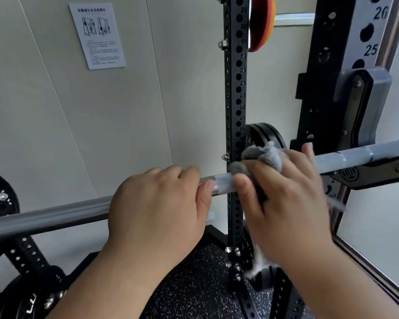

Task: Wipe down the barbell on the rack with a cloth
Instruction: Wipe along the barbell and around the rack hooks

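On the rack (236, 93), the left hand (157, 203) grips the stiff, heavy bar (44, 217); the right hand (286, 192) clutches the soft cloth (263, 156) around it.

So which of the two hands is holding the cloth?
The right hand, which wraps the grey cloth around the barbell; the left hand grips the bar bare.

Our left hand (157, 210) grips the barbell (55, 215) shaft; our right hand (286, 199) holds a grey cloth (263, 155) against it, just beside. Behind: black numbered rack upright (237, 88), black weight plates (270, 134), printed notice (97, 35) on the wall (44, 111).
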A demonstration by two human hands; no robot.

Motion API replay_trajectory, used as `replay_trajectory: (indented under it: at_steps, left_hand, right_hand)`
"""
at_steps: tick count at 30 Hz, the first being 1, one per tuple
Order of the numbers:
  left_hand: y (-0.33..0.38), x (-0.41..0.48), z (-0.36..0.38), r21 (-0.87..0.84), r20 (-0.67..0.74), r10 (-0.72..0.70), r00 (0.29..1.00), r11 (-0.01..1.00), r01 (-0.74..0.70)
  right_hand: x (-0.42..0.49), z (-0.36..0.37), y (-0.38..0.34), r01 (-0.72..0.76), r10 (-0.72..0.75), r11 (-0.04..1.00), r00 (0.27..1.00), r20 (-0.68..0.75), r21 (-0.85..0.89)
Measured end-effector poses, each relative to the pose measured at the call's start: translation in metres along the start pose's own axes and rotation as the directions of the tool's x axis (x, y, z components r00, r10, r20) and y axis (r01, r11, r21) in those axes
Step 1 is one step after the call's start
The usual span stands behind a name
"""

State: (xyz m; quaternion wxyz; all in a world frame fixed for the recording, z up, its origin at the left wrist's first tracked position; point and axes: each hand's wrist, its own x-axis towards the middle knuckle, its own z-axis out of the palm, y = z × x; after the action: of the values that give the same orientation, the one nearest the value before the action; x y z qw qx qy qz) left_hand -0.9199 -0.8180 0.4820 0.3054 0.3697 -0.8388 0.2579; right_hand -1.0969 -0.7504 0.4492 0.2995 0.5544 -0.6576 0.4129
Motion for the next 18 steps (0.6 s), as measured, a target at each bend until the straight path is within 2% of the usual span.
replay_trajectory:
  at_steps: [2, 4, 8, 11, 14, 15, 18]
  left_hand:
    - [0.003, 0.002, 0.0, -0.002, -0.002, -0.02, 1.0, 1.0, 0.02]
    - [0.002, 0.0, 0.0, -0.005, -0.001, -0.019, 1.0, 1.0, 0.019]
    - [0.002, 0.003, 0.0, -0.012, -0.019, -0.023, 1.0, 1.0, 0.023]
    - [0.003, 0.005, 0.001, -0.001, -0.017, -0.035, 0.999, 0.999, 0.035]
    - [0.001, 0.005, -0.001, 0.0, 0.008, -0.049, 0.999, 0.999, 0.049]
    - [0.002, 0.006, -0.002, -0.002, 0.026, -0.051, 0.998, 0.999, 0.051]
    - [0.003, 0.009, -0.003, -0.013, 0.063, -0.061, 0.996, 0.998, 0.062]
  right_hand:
    - [0.001, 0.004, 0.002, 0.079, -0.079, 0.997, 0.997, -0.008, 0.009]
    - [0.004, 0.0, 0.019, 0.097, -0.097, 0.995, 0.995, -0.006, -0.037]
    - [0.005, -0.007, 0.022, -0.048, 0.047, 0.998, 0.998, -0.049, -0.034]
    - [-0.004, 0.007, -0.013, 0.075, -0.075, 0.997, 0.997, 0.029, -0.009]
    - [0.003, 0.005, -0.003, 0.172, -0.169, 0.985, 0.981, 0.099, -0.028]
    - [0.006, 0.002, 0.009, 0.164, -0.157, 0.984, 0.982, 0.102, -0.064]
    - [0.009, -0.009, 0.033, 0.014, -0.01, 0.993, 1.0, 0.029, -0.12]
